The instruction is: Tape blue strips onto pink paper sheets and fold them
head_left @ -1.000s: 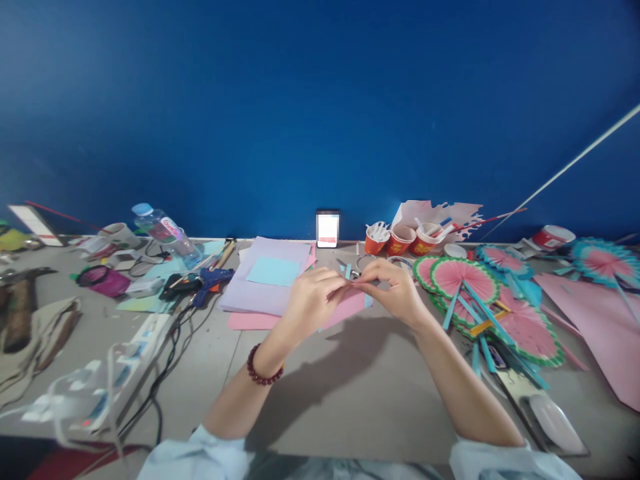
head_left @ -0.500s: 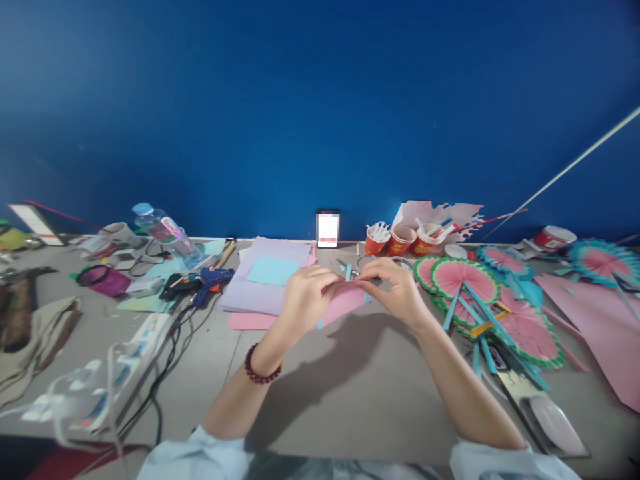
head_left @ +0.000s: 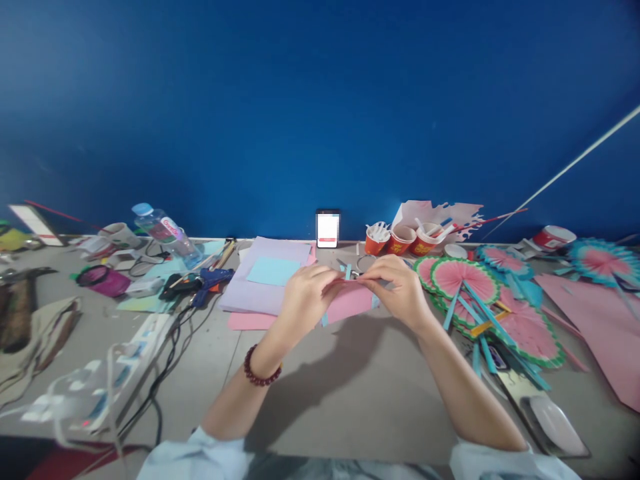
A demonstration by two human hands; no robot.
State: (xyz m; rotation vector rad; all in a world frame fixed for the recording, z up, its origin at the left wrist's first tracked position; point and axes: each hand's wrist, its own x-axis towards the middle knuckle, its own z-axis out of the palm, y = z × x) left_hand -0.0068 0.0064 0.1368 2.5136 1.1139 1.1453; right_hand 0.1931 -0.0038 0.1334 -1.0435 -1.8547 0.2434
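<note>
Between my two hands is a pink sheet of paper [head_left: 350, 304] with light blue strips along its sides. My left hand [head_left: 311, 293] pinches its top edge at the left, fingers closed. At the right end of that edge, my right hand [head_left: 393, 290] grips it between thumb and fingers. The top edge looks folded over, though fingers partly hide it. Just beyond the hands lie small blue scraps [head_left: 348, 271] and something metallic that I cannot make out. Left of my left hand, a light blue sheet [head_left: 274, 271] lies on lilac paper [head_left: 250, 301].
A phone [head_left: 328, 229] stands against the blue wall. Red paper cups [head_left: 401, 241] hold plastic pieces. Several pink paper fans [head_left: 465, 280] lie at right, near a mouse [head_left: 554, 425]. At left are a blue glue gun [head_left: 213, 283], a bottle [head_left: 167, 230] and a power strip [head_left: 127, 370].
The pink sheet's hanging part has swung slightly to the right and now sits more squarely between my hands. Both hands keep their hold and have barely moved.
</note>
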